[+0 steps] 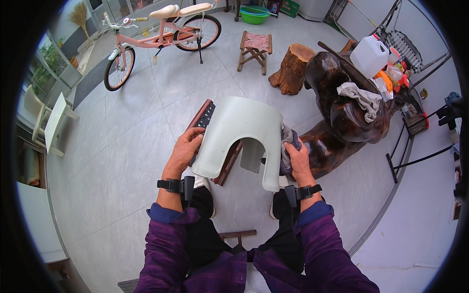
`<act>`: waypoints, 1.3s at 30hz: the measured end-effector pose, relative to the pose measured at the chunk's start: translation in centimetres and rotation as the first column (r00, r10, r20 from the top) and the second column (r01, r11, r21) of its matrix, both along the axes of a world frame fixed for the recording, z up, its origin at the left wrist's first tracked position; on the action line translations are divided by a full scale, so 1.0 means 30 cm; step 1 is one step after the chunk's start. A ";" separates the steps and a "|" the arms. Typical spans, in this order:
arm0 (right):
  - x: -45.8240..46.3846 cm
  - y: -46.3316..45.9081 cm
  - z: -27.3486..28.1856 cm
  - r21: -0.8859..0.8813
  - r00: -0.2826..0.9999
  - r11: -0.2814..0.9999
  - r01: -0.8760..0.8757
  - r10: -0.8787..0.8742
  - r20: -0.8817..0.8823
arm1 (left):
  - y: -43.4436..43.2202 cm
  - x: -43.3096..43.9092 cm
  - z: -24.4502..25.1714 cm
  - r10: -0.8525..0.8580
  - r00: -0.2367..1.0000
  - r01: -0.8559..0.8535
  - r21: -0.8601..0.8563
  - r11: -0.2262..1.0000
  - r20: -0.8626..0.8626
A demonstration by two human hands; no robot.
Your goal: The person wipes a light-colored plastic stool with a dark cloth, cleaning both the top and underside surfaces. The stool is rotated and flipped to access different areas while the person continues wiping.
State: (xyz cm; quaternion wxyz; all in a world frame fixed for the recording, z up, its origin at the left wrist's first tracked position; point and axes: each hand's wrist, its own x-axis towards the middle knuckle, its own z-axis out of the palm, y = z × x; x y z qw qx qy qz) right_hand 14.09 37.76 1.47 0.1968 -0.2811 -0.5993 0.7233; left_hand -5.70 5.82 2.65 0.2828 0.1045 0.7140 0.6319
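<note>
A pale grey-green plastic stool (242, 117) is held tilted in front of me, the arched cut-out of its side toward me. At its left edge, my left hand (186, 148) grips it with bent fingers; some fingertips are hidden behind the plastic. My right hand (298, 159) holds a bunched grey cloth (289, 146) against the stool's right side. Beneath the plastic stool stands a reddish-brown wooden stool (199, 115) with a black woven seat, largely covered.
A large polished root-wood piece (340, 110) stands close on my right, bearing a rag (361, 97) and a white jug (369, 55). Beyond are a tree stump (292, 67), a folding stool (255, 47), a pink bicycle (161, 38) and a green basin (254, 16). A white table (58, 119) stands left.
</note>
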 end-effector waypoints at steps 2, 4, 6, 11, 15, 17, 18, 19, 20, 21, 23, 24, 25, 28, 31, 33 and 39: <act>0.004 -0.001 0.001 -0.034 1.000 0.999 -0.011 0.010 -0.018 | 0.000 -0.003 -0.013 -0.004 0.999 0.004 0.001 1.000 -0.032; 0.007 -0.001 0.002 -0.041 1.000 0.999 -0.011 0.010 -0.013 | 0.008 0.002 -0.027 0.005 0.997 -0.007 -0.024 1.000 -0.075; 0.007 0.002 0.001 -0.012 1.000 1.000 -0.002 0.002 0.009 | 0.013 0.003 -0.033 0.001 0.994 -0.002 -0.006 1.000 -0.109; 0.006 0.002 0.005 0.042 1.000 0.999 -0.021 0.021 0.004 | -0.005 -0.014 -0.008 -0.017 0.999 0.017 -0.013 1.000 0.038; 0.010 0.003 0.014 0.060 0.999 0.998 -0.035 0.035 0.014 | -0.002 -0.006 0.000 -0.004 0.999 0.002 0.031 1.000 0.046; 0.008 0.003 0.015 0.054 0.999 0.998 -0.037 0.036 0.018 | 0.003 -0.002 0.002 0.002 1.000 -0.002 0.062 0.998 0.001; 0.006 0.004 0.014 0.065 0.999 0.997 -0.035 0.034 0.012 | 0.005 -0.002 0.003 0.004 1.000 -0.003 0.073 0.997 -0.020; 0.005 0.004 0.013 0.039 0.999 0.999 -0.036 0.036 0.006 | 0.006 -0.001 0.005 0.019 0.999 -0.017 0.050 0.999 -0.034; 0.004 0.005 0.012 0.020 0.999 0.999 -0.036 0.036 -0.003 | 0.006 0.000 0.007 -0.006 0.999 0.010 0.096 0.995 -0.045; 0.004 0.005 0.010 0.002 1.000 1.000 -0.027 0.027 -0.006 | 0.005 0.003 0.009 -0.020 0.999 0.025 0.107 0.994 -0.048; 0.004 0.006 0.008 -0.030 0.999 0.999 -0.033 0.033 -0.014 | 0.008 0.005 0.013 -0.048 0.998 0.053 0.135 0.989 -0.039; 0.005 0.007 0.008 -0.048 1.000 0.999 -0.025 0.024 -0.011 | 0.009 0.006 0.015 -0.062 0.998 0.065 0.151 0.986 -0.027; 0.005 0.008 0.009 -0.064 0.999 0.997 -0.035 0.034 -0.023 | 0.010 0.007 0.016 -0.079 0.997 0.082 0.168 0.982 -0.026; 0.006 0.009 0.012 -0.117 0.998 0.992 -0.044 0.039 -0.047 | 0.012 0.012 0.021 -0.068 0.998 0.070 0.183 0.981 -0.017; 0.009 0.009 0.017 -0.158 0.997 0.986 -0.053 0.044 -0.060 | 0.012 0.015 0.031 -0.049 0.998 0.037 0.234 0.972 0.043; 0.008 0.007 0.020 -0.188 0.998 0.981 -0.053 0.045 -0.046 | 0.005 0.019 0.042 -0.055 0.998 0.043 0.253 0.967 0.043; 0.011 -0.007 0.036 -0.240 0.993 0.964 -0.116 0.111 -0.034 | 0.011 0.029 0.033 -0.043 0.999 0.051 0.357 0.933 -0.032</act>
